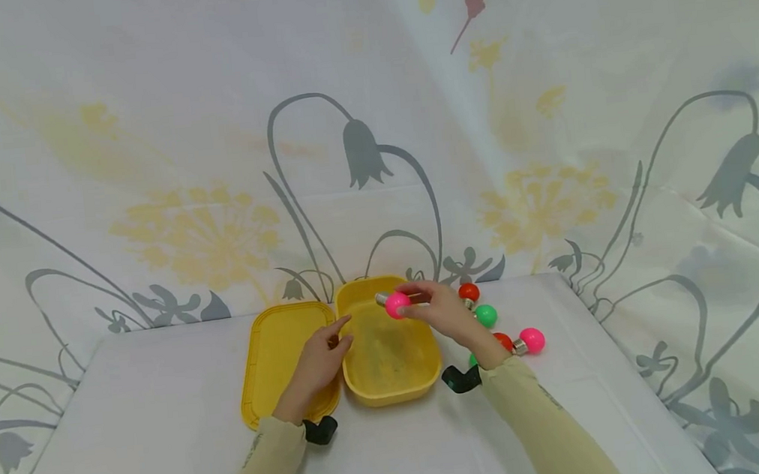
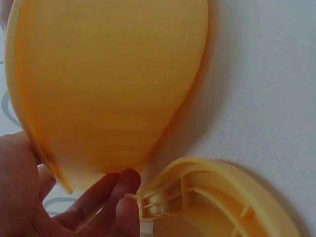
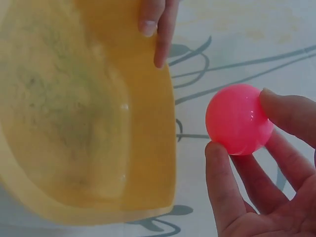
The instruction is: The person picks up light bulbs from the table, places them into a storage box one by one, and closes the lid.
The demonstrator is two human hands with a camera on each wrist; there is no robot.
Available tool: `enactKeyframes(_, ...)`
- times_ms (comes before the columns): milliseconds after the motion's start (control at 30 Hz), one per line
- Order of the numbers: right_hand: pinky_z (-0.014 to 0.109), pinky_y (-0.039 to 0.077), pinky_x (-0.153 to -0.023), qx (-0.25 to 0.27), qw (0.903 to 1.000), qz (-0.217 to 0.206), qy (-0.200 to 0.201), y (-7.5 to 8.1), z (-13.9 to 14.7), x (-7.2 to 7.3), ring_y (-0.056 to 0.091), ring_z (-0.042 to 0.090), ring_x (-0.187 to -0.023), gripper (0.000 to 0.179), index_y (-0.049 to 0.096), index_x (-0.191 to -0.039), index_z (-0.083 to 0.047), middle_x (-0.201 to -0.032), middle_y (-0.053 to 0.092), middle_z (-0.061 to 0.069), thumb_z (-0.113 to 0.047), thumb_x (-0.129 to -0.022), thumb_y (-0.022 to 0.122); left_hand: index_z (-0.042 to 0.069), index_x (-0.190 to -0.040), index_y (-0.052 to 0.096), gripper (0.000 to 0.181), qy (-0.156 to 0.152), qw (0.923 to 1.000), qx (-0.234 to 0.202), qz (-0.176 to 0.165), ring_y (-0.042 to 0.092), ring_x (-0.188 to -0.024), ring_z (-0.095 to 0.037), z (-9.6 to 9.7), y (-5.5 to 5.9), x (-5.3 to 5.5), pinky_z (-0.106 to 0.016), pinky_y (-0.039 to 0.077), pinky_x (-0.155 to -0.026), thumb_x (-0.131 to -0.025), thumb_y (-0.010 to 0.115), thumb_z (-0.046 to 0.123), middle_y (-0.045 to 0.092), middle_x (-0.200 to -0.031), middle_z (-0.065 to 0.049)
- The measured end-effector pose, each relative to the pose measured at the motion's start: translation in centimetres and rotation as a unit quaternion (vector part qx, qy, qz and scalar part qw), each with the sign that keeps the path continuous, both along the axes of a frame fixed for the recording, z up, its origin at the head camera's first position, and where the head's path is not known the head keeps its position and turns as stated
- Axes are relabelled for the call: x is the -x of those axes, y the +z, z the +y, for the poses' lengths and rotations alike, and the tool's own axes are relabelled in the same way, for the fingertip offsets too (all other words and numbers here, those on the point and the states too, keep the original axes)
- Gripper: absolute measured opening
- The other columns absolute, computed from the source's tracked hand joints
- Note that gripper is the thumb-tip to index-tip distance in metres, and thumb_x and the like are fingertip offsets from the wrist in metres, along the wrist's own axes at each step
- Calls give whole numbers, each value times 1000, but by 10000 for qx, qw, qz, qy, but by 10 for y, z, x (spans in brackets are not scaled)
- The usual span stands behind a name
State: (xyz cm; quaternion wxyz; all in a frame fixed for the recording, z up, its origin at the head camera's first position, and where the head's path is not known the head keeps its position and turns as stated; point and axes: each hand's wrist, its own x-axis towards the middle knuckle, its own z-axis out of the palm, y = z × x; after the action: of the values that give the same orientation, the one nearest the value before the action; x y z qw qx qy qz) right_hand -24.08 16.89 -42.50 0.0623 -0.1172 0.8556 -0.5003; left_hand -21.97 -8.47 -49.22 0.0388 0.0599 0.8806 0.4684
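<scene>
A yellow plastic box (image 1: pixel 395 397) stands in front of me, its inside facing up. My left hand (image 1: pixel 316 363) grips its left rim; in the left wrist view, the box wall (image 2: pixel 113 74) passes between the fingers. Over the box's far right part, my right hand (image 1: pixel 443 310) holds a pink light bulb (image 1: pixel 397 305) by its round globe. The metal base points left and away from me. Close up, the thumb and fingertips pinch the pink globe (image 3: pixel 239 119) beside the box's end wall (image 3: pixel 150 148).
Left of the box lies its yellow lid (image 1: pixel 281 351), partly under my left hand. To the right are several more bulbs: a red one (image 1: pixel 469 292), a green one (image 1: pixel 486 316) and a pink one (image 1: pixel 532 340). My right forearm partly covers others. A flower-patterned curtain (image 1: pixel 364 216) hangs behind the table.
</scene>
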Motion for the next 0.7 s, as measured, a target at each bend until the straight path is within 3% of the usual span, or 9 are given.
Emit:
enactKeyframes(433,45,48,-97,201,9993,-292,82,-11,-19,19,60,31,-112,36,67,-127,-10,-127,62,7,-16,-92,71,15,-146,52,46,-94,9993,289,196,48,-82,-21,1,3,1,-33,40,-69,-100,58,20,46,-87,-6)
enactKeyframes(700,43,48,-96,119,9990,-316,288,-18,-27,29,61,30,-110,36,68,-125,-10,-125,62,7,-20,-91,72,15,-147,51,47,-140,9992,296,241,49,-85,-22,0,3,0,-34,42,-72,-100,58,20,46,-89,-6)
